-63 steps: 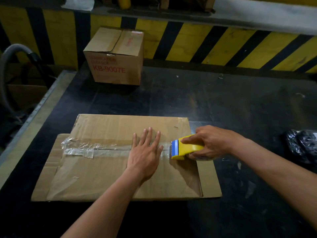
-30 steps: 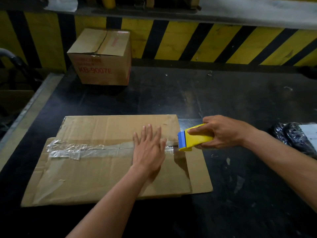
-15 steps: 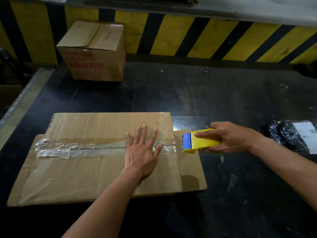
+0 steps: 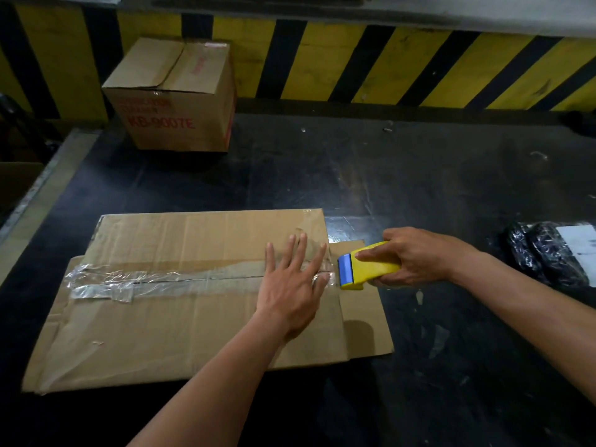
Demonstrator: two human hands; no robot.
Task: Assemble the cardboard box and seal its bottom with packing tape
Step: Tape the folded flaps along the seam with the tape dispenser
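A flat brown cardboard box [image 4: 180, 321] lies on the black table, its two flaps meeting along a seam covered by a strip of clear packing tape [image 4: 154, 280]. The tape is wrinkled at its left end. My left hand [image 4: 292, 287] presses flat, fingers spread, on the right end of the taped seam. Just right of it, my right hand [image 4: 416, 258] grips a yellow tape dispenser [image 4: 367, 266] with a blue front edge, which rests over a cardboard flap at the box's right edge.
A closed brown box with red lettering [image 4: 174, 98] stands at the back left of the black table [image 4: 403, 175]. Black plastic-wrapped bundles [image 4: 545, 253] lie at the right edge. A yellow-and-black striped wall runs along the back. The table's left edge has a pale border.
The dispenser has travelled right along the seam, past the box's right edge, laying tape. My left hand stayed pressed on the tape and followed slightly to the right.
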